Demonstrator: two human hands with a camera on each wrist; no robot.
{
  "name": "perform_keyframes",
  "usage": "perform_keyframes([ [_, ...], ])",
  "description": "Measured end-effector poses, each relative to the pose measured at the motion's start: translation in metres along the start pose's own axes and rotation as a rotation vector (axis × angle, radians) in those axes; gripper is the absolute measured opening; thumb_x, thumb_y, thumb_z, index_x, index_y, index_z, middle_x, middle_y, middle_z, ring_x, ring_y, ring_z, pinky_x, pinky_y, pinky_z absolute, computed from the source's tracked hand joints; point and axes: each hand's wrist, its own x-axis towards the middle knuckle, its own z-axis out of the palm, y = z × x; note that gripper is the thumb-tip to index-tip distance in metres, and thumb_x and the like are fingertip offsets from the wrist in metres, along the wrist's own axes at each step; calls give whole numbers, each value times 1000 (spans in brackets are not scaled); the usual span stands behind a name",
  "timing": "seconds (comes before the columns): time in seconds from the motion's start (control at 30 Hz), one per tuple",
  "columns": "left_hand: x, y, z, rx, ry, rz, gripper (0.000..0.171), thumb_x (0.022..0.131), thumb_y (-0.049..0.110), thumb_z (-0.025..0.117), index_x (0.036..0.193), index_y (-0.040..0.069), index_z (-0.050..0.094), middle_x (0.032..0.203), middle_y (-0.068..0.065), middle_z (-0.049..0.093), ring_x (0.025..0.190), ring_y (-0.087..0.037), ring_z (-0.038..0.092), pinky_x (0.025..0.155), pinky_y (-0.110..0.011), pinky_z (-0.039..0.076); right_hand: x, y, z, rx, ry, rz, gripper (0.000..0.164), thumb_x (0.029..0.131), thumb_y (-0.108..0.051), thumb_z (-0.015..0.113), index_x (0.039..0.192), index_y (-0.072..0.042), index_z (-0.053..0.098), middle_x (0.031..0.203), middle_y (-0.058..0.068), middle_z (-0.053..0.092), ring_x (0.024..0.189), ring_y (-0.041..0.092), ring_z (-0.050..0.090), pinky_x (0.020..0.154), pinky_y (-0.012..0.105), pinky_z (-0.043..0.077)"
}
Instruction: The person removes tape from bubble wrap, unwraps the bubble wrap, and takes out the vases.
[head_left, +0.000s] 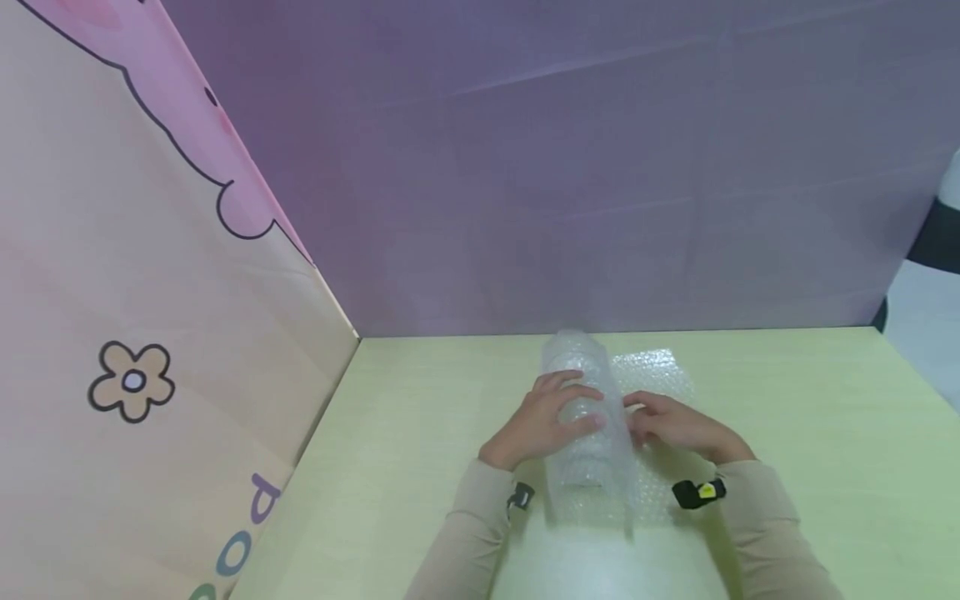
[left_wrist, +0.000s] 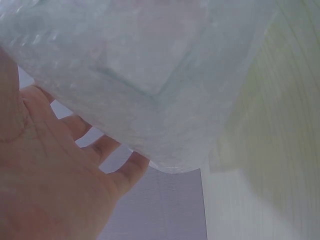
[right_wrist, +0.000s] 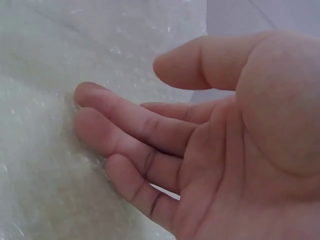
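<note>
A bundle rolled in clear bubble wrap [head_left: 588, 468] lies lengthwise near the middle of the table. In the left wrist view its wrapped end [left_wrist: 165, 120] shows a cornered shape inside; what it is cannot be made out. My left hand [head_left: 536, 423] grips the bundle from the left, fingers curved over it and thumb on the near side. My right hand [head_left: 678, 427] is at the bundle's right side, over a flat stretch of bubble wrap [head_left: 654, 492]. In the right wrist view its fingers are loosely bent, the thumb apart, and the fingertips are at the bubble wrap [right_wrist: 45, 150].
The pale table [head_left: 420, 417] reaches back to a purple-grey panel [head_left: 525, 183]. On the left stands a printed panel [head_left: 150, 292] with a flower and letters. A black-and-white surface [head_left: 933, 308] shows beyond the right edge.
</note>
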Motion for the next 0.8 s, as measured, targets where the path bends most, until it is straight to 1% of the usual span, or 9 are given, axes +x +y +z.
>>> perform_keyframes([
  [0.07,0,0,0,1,1,0,43,99,60,55,134,35,64,164,4,38,155,-21,26,123,-57,30,2,1,1,5,7,9,46,102,-21,56,143,-1,50,97,6,73,97,20,64,88,36,50],
  [0.2,0,0,0,-2,0,-2,43,99,60,55,134,35,64,164,4,38,155,-21,27,123,-57,30,6,4,2,16,14,27,50,99,-20,58,146,-4,50,110,6,72,105,19,63,93,36,48],
  [0.27,0,0,0,-5,0,-5,44,99,60,55,134,35,64,164,4,37,155,-21,27,123,-57,31,7,5,3,24,19,29,51,98,-18,58,146,-4,49,115,7,71,106,19,62,94,37,48],
  [0.53,0,1,-1,-6,5,-1,44,100,59,55,135,35,64,164,3,38,155,-21,27,122,-57,31,6,6,3,95,13,15,50,100,-21,56,145,0,48,108,5,71,102,18,63,94,34,48],
  [0.63,-1,2,-2,-11,4,-3,45,99,59,55,135,33,64,164,3,38,155,-21,27,123,-57,31,5,6,3,111,12,11,50,101,-23,56,145,1,49,113,8,72,103,19,65,96,36,49],
  [0.8,-3,3,-5,-18,0,-10,47,99,58,56,137,32,63,164,2,38,154,-22,28,122,-57,32,5,6,2,133,25,45,51,103,-30,57,144,-1,51,120,10,73,104,21,68,99,37,46],
])
